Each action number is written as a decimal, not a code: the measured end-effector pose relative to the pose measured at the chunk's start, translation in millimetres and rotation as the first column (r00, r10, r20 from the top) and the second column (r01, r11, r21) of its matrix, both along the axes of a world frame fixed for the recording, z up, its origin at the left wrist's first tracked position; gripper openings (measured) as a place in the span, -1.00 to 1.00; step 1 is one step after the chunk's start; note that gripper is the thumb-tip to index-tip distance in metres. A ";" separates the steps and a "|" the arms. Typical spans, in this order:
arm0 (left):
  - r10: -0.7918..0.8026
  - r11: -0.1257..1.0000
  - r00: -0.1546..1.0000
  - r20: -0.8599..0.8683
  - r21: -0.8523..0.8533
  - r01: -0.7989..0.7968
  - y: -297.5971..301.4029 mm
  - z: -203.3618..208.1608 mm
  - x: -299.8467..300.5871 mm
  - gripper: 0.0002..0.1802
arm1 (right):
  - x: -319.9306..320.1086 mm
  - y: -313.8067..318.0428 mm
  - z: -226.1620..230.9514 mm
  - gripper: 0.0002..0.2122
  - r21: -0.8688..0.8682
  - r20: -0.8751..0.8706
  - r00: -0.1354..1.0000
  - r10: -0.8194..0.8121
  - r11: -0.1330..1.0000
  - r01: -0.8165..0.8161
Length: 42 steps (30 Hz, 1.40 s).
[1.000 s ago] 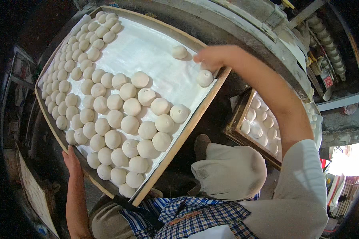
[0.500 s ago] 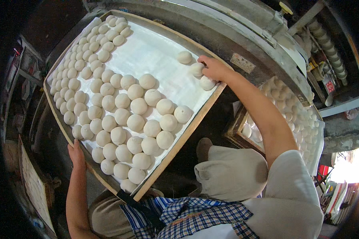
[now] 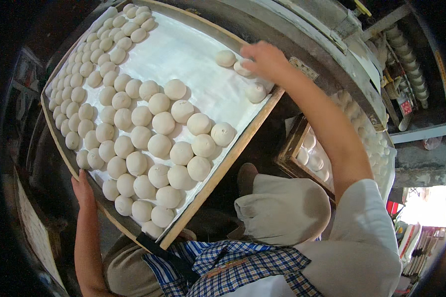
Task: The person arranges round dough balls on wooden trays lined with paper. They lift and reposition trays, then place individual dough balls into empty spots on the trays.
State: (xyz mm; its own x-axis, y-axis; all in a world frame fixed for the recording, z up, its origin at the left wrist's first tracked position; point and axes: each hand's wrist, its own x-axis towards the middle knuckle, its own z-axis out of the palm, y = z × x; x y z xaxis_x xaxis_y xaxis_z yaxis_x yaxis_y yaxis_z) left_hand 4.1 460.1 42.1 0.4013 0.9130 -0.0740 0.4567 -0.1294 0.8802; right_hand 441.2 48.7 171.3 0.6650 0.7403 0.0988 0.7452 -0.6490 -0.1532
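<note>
A large wooden tray (image 3: 218, 184) lined with white cloth (image 3: 183, 44) lies tilted across my lap. Round white dough balls (image 3: 159, 146) fill its left and near parts in rows. My left hand (image 3: 85, 192) is closed round the tray's left rim. At the far right corner my right hand (image 3: 268, 62), slightly blurred, reaches over the rim with fingers apart. They touch or hover by one dough ball (image 3: 242, 67), which they partly hide. Another dough ball (image 3: 225, 58) sits left of it, and a third (image 3: 255, 92) is nearer me, beside the right rim.
Right of my legs stands a second wooden tray (image 3: 292, 157) with more dough balls, partly behind my right arm. A curved grey ledge (image 3: 332, 34) runs along the far side. A shelf with tools (image 3: 399, 94) is at far right. Another board (image 3: 34, 222) leans at left.
The tray has shifted up and left in view. My right hand has moved away from the near corner ball, toward the far rim, and its fingers have spread. The left hand keeps its grip.
</note>
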 end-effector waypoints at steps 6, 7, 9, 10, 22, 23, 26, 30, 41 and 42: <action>0.030 0.999 0.996 -0.088 0.035 -0.027 15.3 -13.9 0.6 -0.42 | -8.3 -36.5 -54.3 -0.68 -0.026 -0.031 0.974 0.225 0.974 -0.226; 0.006 1.000 0.995 -0.100 0.028 -0.003 26.4 -23.3 -4.8 -0.42 | -2.7 -38.1 -57.2 -0.66 0.168 -0.025 0.970 0.244 0.957 -0.236; -0.054 0.998 0.991 -0.125 0.013 0.056 36.1 -24.8 -3.9 -0.43 | -7.4 -41.4 -54.6 -0.62 0.273 -0.348 0.917 0.196 0.957 -0.101; -0.027 0.999 0.991 -0.128 0.042 0.032 30.3 -21.7 -0.3 -0.44 | -9.5 -44.2 -51.8 -0.59 0.303 -0.497 0.850 0.174 0.953 -0.018; 0.037 0.999 0.983 -0.179 0.039 -0.030 4.5 1.9 12.4 -0.47 | -1.4 -39.2 -65.3 -0.69 0.164 -0.189 0.954 0.233 0.965 -0.203; 0.082 0.995 0.983 -0.167 0.062 -0.073 9.6 -4.0 5.7 -0.48 | -5.3 -36.2 -61.2 -0.69 -0.004 -0.227 0.958 0.176 0.983 -0.182; -0.008 1.000 0.995 -0.102 -0.023 0.006 16.3 -6.1 -5.6 -0.48 | -14.2 -19.5 -52.2 -0.68 -0.019 -0.153 0.959 0.240 0.969 -0.245; -0.026 0.999 0.993 -0.111 -0.039 0.022 0.4 6.3 12.8 -0.49 | -89.1 2.9 -19.3 -0.66 0.034 -0.317 0.916 0.244 0.969 -0.246; 0.010 0.999 0.996 -0.089 0.033 -0.007 5.3 -3.1 12.0 -0.50 | -57.6 -19.7 -48.5 -0.65 0.120 -0.622 0.768 0.152 0.988 -0.099; 0.014 0.999 0.995 -0.103 0.040 -0.010 3.4 -2.2 11.7 -0.50 | -61.9 -17.1 -48.2 -0.65 0.182 -0.505 0.832 0.231 0.970 -0.159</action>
State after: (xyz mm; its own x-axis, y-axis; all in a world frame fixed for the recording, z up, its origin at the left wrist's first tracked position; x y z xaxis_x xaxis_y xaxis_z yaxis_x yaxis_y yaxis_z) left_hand 15.9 463.6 39.9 0.3820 0.9208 -0.0787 0.5467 -0.1564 0.8226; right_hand 379.3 31.6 123.1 0.4882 0.8648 -0.1178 0.6416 -0.4471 -0.6233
